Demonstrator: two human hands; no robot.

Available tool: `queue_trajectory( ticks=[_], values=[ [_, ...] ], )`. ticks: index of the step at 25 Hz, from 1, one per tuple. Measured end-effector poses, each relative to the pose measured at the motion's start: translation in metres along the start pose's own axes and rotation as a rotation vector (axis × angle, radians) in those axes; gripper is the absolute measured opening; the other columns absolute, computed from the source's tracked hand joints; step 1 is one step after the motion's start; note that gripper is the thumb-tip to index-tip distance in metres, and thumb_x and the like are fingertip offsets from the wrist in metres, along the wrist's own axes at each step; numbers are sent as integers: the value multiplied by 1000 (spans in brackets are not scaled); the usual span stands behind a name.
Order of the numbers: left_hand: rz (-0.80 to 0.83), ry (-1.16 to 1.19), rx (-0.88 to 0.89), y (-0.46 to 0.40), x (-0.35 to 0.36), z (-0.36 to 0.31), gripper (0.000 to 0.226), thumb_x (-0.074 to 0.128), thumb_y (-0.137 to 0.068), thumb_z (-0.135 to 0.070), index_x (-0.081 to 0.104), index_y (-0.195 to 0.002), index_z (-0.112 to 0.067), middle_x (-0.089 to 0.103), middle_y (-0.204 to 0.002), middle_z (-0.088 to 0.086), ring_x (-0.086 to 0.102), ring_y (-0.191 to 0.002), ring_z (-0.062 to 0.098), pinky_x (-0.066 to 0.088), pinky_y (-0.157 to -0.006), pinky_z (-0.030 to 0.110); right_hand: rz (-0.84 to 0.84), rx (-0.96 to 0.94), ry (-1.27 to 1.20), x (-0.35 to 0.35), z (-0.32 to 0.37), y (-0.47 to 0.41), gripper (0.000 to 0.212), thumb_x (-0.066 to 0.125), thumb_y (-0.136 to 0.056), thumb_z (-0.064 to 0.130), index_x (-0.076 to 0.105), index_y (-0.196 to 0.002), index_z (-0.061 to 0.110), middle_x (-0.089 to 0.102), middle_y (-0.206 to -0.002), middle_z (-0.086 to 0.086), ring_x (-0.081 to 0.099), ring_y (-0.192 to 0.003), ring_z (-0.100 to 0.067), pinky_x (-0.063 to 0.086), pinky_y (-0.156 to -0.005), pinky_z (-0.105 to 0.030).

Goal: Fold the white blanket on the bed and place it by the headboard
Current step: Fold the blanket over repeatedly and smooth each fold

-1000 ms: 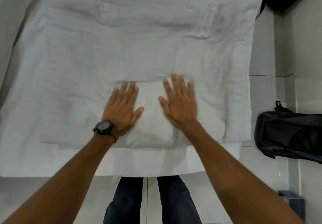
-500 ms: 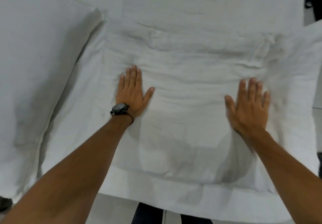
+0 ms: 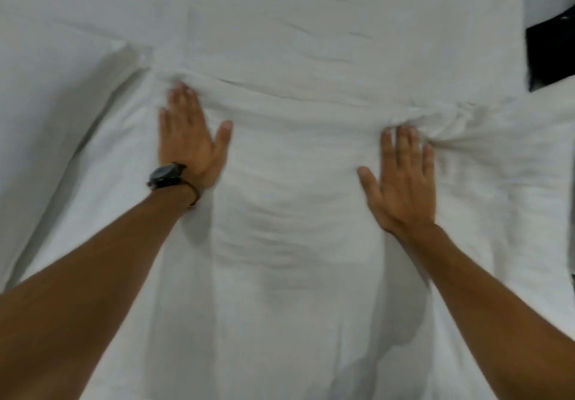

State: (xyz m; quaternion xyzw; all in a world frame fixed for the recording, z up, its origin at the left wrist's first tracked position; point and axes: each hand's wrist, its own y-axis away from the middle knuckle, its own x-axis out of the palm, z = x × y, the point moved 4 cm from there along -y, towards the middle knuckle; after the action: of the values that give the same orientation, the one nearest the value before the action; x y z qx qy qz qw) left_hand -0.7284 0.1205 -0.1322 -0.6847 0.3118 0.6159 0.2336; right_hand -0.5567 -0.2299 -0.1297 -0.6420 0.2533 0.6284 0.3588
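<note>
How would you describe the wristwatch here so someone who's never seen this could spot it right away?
Start with the white blanket that fills the view, with both hands pressed flat on it. Follow the left hand back to its wrist: the wristwatch is the dark band there. The right hand has a bare wrist.

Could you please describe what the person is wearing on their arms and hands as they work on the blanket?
Both forearms are bare, with no sleeves in view. The left hand has a dark wristwatch with a round face on a dark strap at the wrist. The right hand wears no watch or glove, and no ring shows on the fingers that can be seen.
</note>
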Motion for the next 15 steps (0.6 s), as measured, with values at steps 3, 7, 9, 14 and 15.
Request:
queue_trajectory(
  ticks=[3, 7, 9, 14, 15],
  values=[
    [-47, 105, 57, 9, 1, -32, 94, 24, -108, -64, -1, -168, 4, -6, -178, 23, -4, -167, 35, 0, -135, 50, -37, 43, 6, -1, -8, -3, 84, 34, -110, 62, 29, -171, 6, 24, -180, -20, 20, -168, -38, 16, -136, -56],
    [-32, 123, 213, 23, 6, -86, 95, 22, -106, -67, -1, -169, 1, -8, -179, 20, -8, -166, 36, -3, -135, 49, -36, 64, 40, -5, -28, -6, 84, 30, -111, 64, 25, -173, 7, 18, -182, -17, 14, -170, -34, 7, -138, -51],
    [-21, 102, 274, 29, 12, -110, 95, 21, -106, -68, -1, -169, 0, -6, -179, 18, -8, -166, 36, -3, -135, 51, -26, 90, 79, -10, -50, -4, 85, 29, -111, 65, 21, -174, 8, 16, -183, -15, 11, -171, -31, 1, -139, -49],
    [-8, 55, 392, 38, 19, -142, 96, 18, -106, -69, -2, -169, 0, -6, -180, 17, -9, -167, 34, -4, -135, 50, -53, 150, 163, -27, -102, 0, 85, 31, -112, 65, 19, -174, 9, 15, -183, -15, 10, -171, -31, 0, -138, -55],
    [-2, 50, 406, 40, 19, -141, 95, 18, -106, -69, -3, -169, -1, -7, -180, 16, -9, -167, 33, -5, -135, 49, -51, 195, 153, -30, -110, 1, 85, 31, -112, 65, 19, -174, 9, 15, -183, -15, 10, -171, -32, 3, -138, -56]
  ],
)
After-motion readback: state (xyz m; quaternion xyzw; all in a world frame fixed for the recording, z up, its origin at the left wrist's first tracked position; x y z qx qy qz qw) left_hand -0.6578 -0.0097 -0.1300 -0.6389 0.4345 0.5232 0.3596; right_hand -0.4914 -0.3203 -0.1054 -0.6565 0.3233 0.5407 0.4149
